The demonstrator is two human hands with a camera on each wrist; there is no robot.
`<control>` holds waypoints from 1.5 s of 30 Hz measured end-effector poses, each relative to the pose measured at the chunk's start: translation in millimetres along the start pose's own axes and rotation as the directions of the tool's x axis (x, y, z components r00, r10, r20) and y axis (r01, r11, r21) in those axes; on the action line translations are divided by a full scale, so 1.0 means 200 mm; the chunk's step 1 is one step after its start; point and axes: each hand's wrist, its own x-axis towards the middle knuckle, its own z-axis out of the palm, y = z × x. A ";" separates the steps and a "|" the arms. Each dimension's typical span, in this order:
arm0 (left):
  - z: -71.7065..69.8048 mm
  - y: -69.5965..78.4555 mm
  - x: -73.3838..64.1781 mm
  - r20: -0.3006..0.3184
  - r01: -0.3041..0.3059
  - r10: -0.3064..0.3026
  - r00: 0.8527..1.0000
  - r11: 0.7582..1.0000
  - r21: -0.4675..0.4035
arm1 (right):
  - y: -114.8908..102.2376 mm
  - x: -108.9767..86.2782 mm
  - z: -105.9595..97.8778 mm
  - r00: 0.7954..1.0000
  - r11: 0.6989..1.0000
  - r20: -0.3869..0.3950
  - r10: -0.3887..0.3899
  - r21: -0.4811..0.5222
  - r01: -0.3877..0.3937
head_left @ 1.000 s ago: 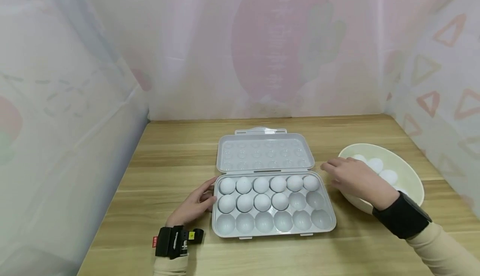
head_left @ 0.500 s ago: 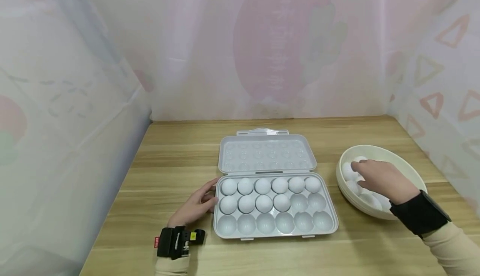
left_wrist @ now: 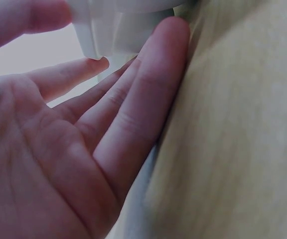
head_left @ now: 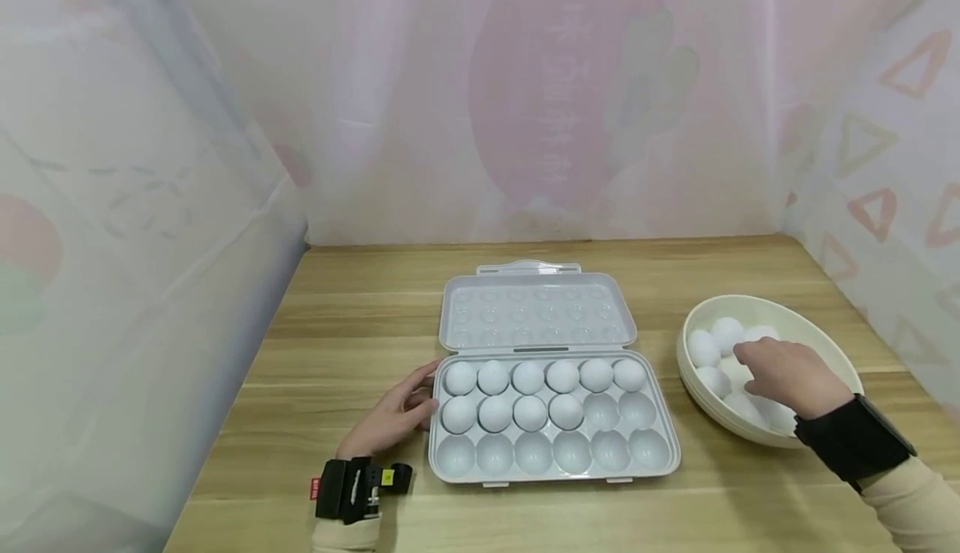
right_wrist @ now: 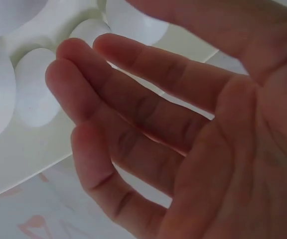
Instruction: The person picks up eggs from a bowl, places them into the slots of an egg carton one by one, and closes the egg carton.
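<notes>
A grey plastic egg box (head_left: 555, 479) lies on the table with its lid (head_left: 538, 311) folded back. White eggs (head_left: 528, 378) fill its back row. In the middle row the two right-hand cups hold nothing, and the front row is bare. My left hand (head_left: 386, 421) touches the box's left side; in the left wrist view its fingers (left_wrist: 138, 109) reach out straight along the table. My right hand (head_left: 791, 374) is over the cream bowl (head_left: 817, 340), its fingers lightly bent and holding nothing. Loose eggs (right_wrist: 36, 87) lie below them in the right wrist view.
Several eggs (head_left: 703, 349) sit in the bowl, some partly hidden by my right hand. The wooden table (head_left: 360, 311) meets pale printed sheets (head_left: 375, 119) at its back and sides.
My right hand has moved right, from the gap between egg box and bowl to over the bowl's middle. The left hand stays at the box, and its eggs look the same.
</notes>
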 end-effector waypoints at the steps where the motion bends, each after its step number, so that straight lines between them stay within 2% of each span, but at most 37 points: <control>1: 0.00 0.00 0.00 -0.002 0.005 -0.005 1.000 1.000 -0.002 | 0.00 0.00 0.00 1.000 1.000 0.012 0.008 -0.002 -0.008; 6: 0.00 0.01 0.00 -0.013 0.036 -0.036 0.999 0.999 -0.006 | 0.02 0.00 0.02 0.996 0.999 0.074 0.050 0.007 -0.050; 13: 0.00 0.01 0.00 -0.011 0.038 -0.038 0.999 0.999 -0.009 | 0.03 0.00 0.03 0.994 0.998 0.090 0.062 0.012 -0.064; 19: 0.00 0.01 -0.01 -0.015 0.035 -0.035 0.999 0.999 -0.001 | 0.04 0.02 0.02 0.987 0.998 0.143 0.070 -0.007 -0.070; 32: 0.00 0.01 -0.01 -0.011 0.023 -0.023 1.000 1.000 -0.003 | 0.03 0.06 0.01 0.954 0.996 0.284 0.091 -0.036 -0.084; 40: 0.00 0.02 -0.01 -0.010 0.022 -0.022 1.000 1.000 0.004 | 0.04 0.04 0.01 0.952 0.997 0.297 0.072 -0.031 -0.066; 45: 0.01 0.03 0.00 -0.006 0.022 -0.022 1.000 1.000 0.001 | 0.03 0.02 0.00 0.940 0.997 0.332 0.080 -0.025 -0.076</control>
